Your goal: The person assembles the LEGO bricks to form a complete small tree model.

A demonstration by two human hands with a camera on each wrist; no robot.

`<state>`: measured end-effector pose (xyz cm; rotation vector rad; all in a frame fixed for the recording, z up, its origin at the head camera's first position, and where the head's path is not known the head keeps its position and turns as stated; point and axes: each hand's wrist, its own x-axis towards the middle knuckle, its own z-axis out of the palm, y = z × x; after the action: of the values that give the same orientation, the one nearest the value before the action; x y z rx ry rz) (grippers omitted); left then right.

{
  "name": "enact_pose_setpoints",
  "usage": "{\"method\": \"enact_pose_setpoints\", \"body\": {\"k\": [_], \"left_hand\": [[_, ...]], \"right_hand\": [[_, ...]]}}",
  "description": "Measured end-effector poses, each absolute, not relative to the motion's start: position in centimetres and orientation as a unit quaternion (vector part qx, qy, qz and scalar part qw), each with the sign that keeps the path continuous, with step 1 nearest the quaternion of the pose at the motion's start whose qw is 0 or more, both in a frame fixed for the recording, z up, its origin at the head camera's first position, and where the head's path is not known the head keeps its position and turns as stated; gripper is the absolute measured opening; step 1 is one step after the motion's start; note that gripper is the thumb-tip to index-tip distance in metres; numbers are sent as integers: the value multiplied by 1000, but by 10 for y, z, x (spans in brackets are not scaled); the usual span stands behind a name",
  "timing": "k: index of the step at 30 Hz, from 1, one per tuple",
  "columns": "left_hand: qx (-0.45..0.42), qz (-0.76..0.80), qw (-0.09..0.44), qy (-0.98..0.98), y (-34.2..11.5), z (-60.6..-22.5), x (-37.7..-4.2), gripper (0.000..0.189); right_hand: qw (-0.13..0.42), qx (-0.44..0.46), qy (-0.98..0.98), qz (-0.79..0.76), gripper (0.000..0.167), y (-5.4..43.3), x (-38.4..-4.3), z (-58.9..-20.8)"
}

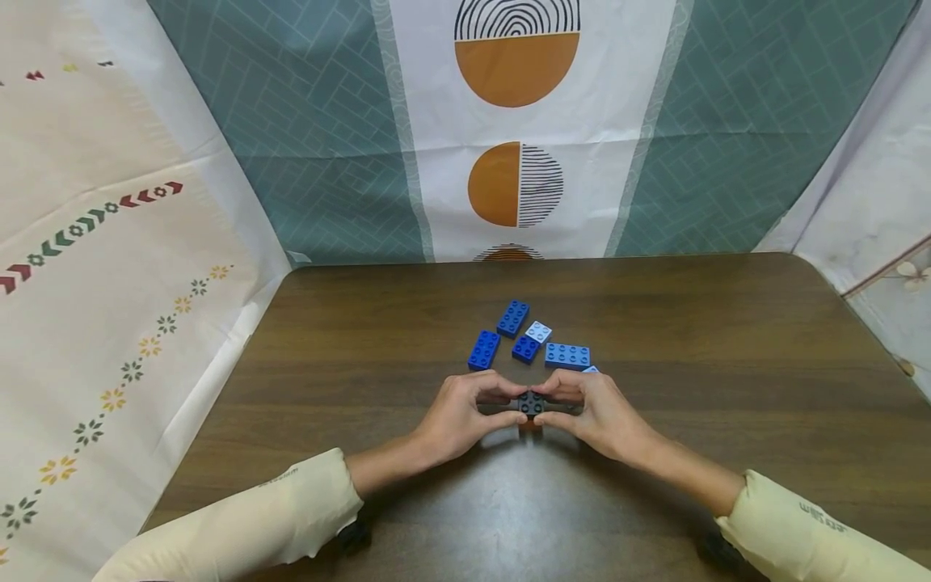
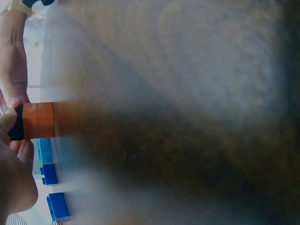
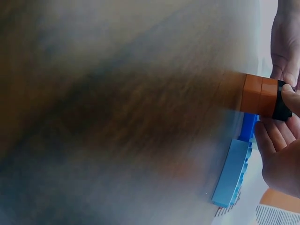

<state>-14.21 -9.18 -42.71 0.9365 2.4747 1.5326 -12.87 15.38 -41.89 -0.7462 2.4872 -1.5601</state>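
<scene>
At the middle of the table, a black four-stud brick tops a stack of two orange bricks. My left hand pinches the black brick between thumb and fingers from the left side. From the opposite side, my right hand pinches the same brick, its thumb and fingertips close to the left ones. In the right wrist view the orange bricks stand upright on the table under the black brick. Fingers hide part of the black brick.
Beyond the hands lie two long dark blue bricks, a small dark blue brick, a small light blue brick and a long light blue brick. Another light blue piece is mostly hidden behind my right hand. Patterned cloth hangs behind the wooden table.
</scene>
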Motion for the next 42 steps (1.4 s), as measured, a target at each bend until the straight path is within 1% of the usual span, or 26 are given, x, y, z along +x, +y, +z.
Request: {"method": "enact_pose_setpoints", "body": {"k": [15, 20, 28, 31, 34, 37, 39, 42], "left_hand": [[304, 492, 31, 815, -90, -427, -140, 31], [296, 488, 25, 821, -89, -428, -138, 32], [309, 470, 43, 826, -92, -422, -140, 32], [316, 465, 29, 827, -95, -419, -145, 32], [306, 458, -10, 835, -99, -417, -152, 39], [278, 440, -44, 853, -103, -416, -159, 51], [255, 424, -52, 867, -106, -417, -162, 61], [220, 406, -46, 886, -109, -418, -167, 76]], "right_hand": [[64, -205, 822, -527, 30, 152, -125, -422], [66, -206, 816, -535, 31, 151, -125, -422], [63, -209, 816, -536, 32, 151, -125, -422], [63, -209, 819, -531, 32, 151, -125, -422], [62, -204, 824, -526, 33, 151, -124, -421], [61, -202, 826, -522, 32, 151, -124, -420], [59, -202, 827, -522, 31, 151, -123, -420], [58, -202, 826, -522, 30, 152, -122, -420]]}}
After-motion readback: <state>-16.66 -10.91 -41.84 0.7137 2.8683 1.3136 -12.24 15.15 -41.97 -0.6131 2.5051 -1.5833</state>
